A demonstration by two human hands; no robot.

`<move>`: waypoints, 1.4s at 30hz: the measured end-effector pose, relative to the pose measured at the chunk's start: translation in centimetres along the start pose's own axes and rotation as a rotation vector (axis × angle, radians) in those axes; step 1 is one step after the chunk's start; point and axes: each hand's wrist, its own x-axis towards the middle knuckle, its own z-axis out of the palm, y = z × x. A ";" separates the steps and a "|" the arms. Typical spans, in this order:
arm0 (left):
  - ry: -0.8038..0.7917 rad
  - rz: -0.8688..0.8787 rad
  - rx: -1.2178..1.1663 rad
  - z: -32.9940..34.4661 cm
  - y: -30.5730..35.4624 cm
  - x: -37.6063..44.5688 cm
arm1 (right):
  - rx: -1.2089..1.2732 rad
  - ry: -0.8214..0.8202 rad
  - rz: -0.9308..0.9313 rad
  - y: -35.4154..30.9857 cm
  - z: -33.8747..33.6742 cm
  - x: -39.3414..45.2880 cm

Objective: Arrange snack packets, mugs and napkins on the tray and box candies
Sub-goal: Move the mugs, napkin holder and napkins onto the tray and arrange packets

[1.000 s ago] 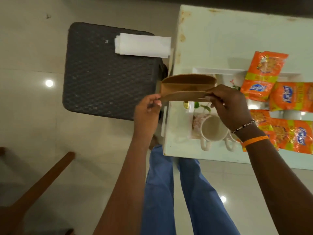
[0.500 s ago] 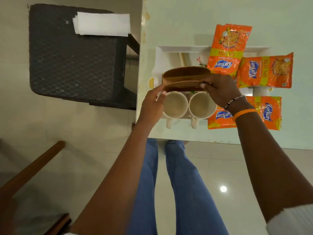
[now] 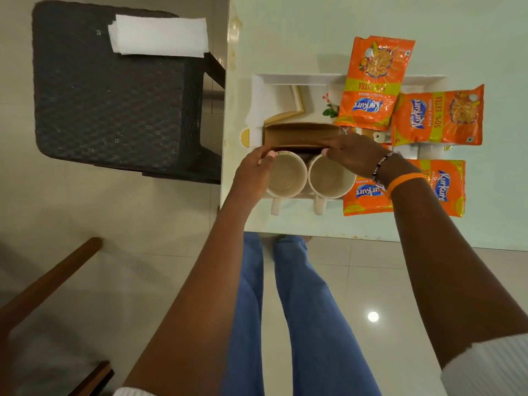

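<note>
Both arms extended, left hand (image 3: 253, 172) and right hand (image 3: 354, 155) fingertips pinched, palms down

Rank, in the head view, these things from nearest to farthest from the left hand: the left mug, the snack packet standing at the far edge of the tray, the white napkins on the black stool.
From the left hand:
1. Left mug, touching the hand, on its right.
2. White napkins, far left, on the black stool.
3. Snack packet, far right, over the tray edge.
</note>
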 end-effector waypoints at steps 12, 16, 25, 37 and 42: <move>0.187 -0.116 -0.236 -11.2 -0.2 2.4 | 0.273 0.241 -0.159 -15.6 2.8 6.6; 0.208 -0.076 -0.221 -15.9 -0.3 4.0 | 0.714 0.335 0.045 -20.0 4.8 12.8; 0.131 -0.098 -0.274 -21.0 -0.8 6.8 | 1.525 0.312 0.418 -21.7 4.0 20.3; -0.042 -0.258 -1.073 -19.4 0.7 7.2 | 1.944 0.330 0.156 -19.1 2.8 11.7; -0.100 -0.104 -0.916 -16.9 0.8 5.6 | 1.511 0.365 0.108 -14.6 3.4 7.0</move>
